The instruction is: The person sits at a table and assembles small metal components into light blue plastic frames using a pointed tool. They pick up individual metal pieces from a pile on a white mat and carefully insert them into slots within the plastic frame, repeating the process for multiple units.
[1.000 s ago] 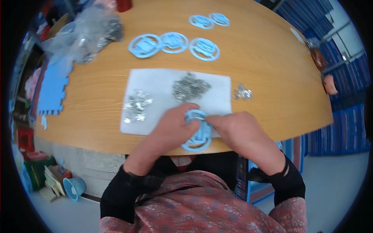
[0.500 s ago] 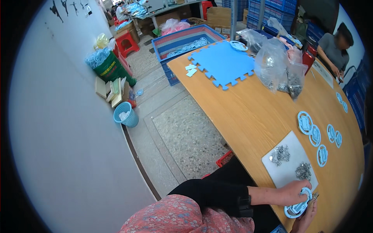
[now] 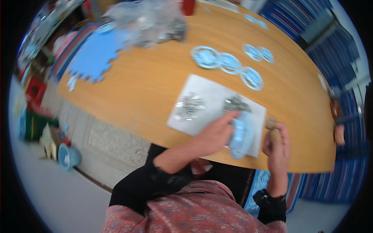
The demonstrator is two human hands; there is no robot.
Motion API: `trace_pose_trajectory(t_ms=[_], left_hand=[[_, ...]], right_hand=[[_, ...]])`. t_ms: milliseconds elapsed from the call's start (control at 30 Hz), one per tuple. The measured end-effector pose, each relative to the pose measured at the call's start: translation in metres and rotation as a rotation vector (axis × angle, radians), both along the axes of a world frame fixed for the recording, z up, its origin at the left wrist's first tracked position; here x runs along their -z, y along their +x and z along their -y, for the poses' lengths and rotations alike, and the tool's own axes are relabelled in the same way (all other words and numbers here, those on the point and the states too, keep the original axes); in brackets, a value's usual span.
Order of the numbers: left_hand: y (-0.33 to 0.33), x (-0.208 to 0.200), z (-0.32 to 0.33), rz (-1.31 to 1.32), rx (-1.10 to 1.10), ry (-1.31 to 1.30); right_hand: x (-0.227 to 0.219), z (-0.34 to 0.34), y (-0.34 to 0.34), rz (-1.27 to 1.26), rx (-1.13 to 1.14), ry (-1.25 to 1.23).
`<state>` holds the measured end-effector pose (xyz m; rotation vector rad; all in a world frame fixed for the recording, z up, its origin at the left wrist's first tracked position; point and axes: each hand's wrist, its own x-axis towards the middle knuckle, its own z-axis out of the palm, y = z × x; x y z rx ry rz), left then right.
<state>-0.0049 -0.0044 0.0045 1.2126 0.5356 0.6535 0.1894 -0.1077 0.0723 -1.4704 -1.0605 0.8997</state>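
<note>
Left hand (image 3: 215, 136) pinches a blue frame (image 3: 242, 136) that hides part of the white mat (image 3: 210, 91). Right hand (image 3: 277, 146) blurs, its grip impossible to tell. Clear bags (image 3: 142, 23) lie beyond.

- Bench (image 3: 128, 105): wood-toned, broad, curved by the lens, filling the centre and reaching up past twelve o'clock.
- Wall (image 3: 33, 190): pale, smooth, at eight o'clock, with a dark skirting strip (image 3: 92, 180) along its foot.
- Speckled floor (image 3: 112, 141): grey, between eight and nine o'clock; near it, a light-blue wastebasket (image 3: 74, 155).
- Stool (image 3: 35, 90): red, blurred, just past nine.
- Blue striped stacks (image 3: 345, 167): between three and four.
</note>
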Motion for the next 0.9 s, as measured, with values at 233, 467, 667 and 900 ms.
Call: trace_pose_trajectory(t_ms=[233,467,667,900], left_hand=[[0.006,-0.009,0.005,0.306,0.282,-0.540],[0.012,-0.003,0.011,0.154,0.273,-0.428],[0.022,-0.003,0.011,0.208,0.286,-0.396],[0.027,-0.002,0.011,0.276,0.260,-0.603]], right_hand=[[0.014,0.016,-0.005,0.262,-0.057,0.052],[0.019,0.016,-0.018,0.319,-0.124,0.021],[0.038,0.020,-0.012,0.730,-0.202,0.233],[0.028,0.034,-0.013,0.728,-0.313,0.303]])
